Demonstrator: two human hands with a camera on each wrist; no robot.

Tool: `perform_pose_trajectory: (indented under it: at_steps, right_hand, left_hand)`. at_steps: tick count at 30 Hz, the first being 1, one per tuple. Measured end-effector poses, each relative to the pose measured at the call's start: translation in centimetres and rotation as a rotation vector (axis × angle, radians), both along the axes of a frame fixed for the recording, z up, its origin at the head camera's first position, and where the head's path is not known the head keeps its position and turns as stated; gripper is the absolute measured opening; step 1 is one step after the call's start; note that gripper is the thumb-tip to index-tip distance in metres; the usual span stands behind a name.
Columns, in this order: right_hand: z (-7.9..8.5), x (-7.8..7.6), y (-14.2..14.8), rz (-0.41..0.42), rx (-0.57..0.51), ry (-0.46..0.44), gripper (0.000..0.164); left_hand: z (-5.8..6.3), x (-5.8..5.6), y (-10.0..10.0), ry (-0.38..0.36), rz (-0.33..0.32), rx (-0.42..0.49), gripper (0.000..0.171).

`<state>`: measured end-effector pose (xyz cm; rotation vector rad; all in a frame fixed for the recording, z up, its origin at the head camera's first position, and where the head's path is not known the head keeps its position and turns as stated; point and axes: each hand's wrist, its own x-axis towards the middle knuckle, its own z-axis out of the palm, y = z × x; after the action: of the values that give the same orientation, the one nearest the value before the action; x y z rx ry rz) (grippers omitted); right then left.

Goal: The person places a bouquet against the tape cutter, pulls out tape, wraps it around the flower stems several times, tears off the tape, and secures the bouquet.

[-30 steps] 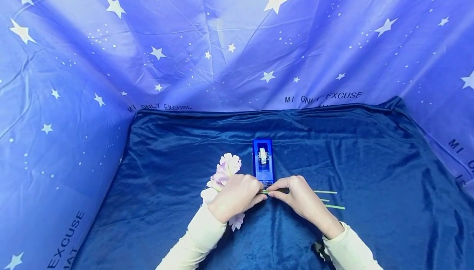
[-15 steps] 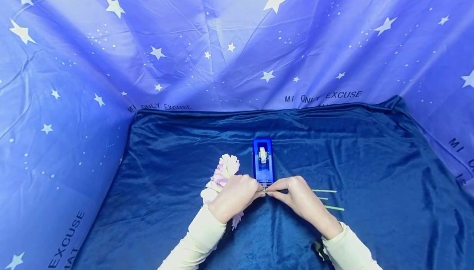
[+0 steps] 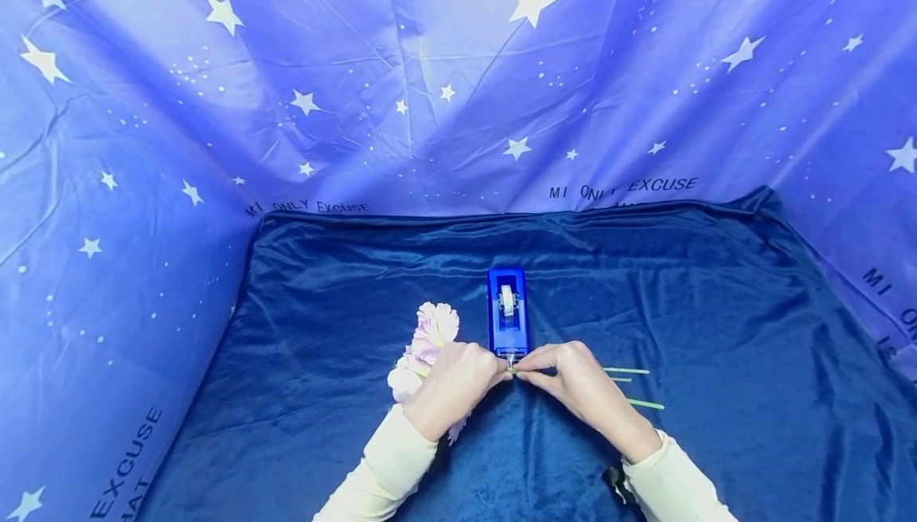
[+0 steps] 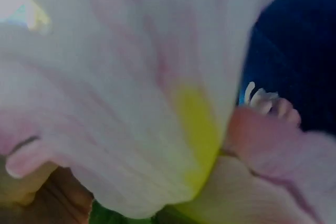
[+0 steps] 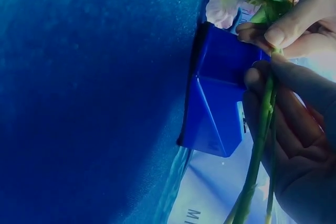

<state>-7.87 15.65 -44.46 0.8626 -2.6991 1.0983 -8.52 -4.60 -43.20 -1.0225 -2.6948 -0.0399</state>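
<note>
My left hand (image 3: 454, 383) grips the green stems (image 5: 258, 140) of a bunch of pale pink artificial flowers (image 3: 435, 325), whose heads stick out to its left. Right beside it, my right hand (image 3: 575, 383) pinches the same stems, fingertips nearly meeting the left ones. The stem ends pass under the right hand and show to its right. A blue tape dispenser (image 3: 509, 339) stands just beyond the fingertips, and a short strip of clear tape (image 3: 512, 360) runs from its front edge to the stems. In the left wrist view a petal (image 4: 126, 87) hides most of the hand.
Dark blue velvet cloth (image 3: 322, 347) covers the table. A purple curtain with stars (image 3: 458, 68) closes in the back and sides. A small dark object (image 3: 616, 481) lies beside the right sleeve, partly hidden by it.
The flower heads have tipped slightly down and left, and the stem ends have shifted a little, as if the bunch turned. Clear tape now shows at the fingertips; both hands barely moved.
</note>
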Motion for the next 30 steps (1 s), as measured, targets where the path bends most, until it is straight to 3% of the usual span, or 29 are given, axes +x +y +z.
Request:
perform_pose_trajectory:
  at_steps: [4,14,21,30]
  right_hand:
    - [0.0,-0.1,0.1,0.016,0.01,0.011,0.013]
    - [0.1,-0.5,0.5,0.066,-0.008,-0.007,0.014]
    - [0.0,-0.5,0.8,0.116,-0.03,-0.013,0.011]
    - [0.0,-0.4,1.2,0.152,-0.035,-0.088,0.013]
  left_hand:
    - [-0.2,0.1,0.0,0.027,0.004,0.009,0.025]
    - [-0.1,0.4,-0.2,-0.004,-0.024,0.044,0.025]
    - [-0.2,0.6,-0.1,0.013,-0.038,0.036,0.026]
    - [-0.3,1.0,-0.1,-0.087,-0.049,0.09,0.021]
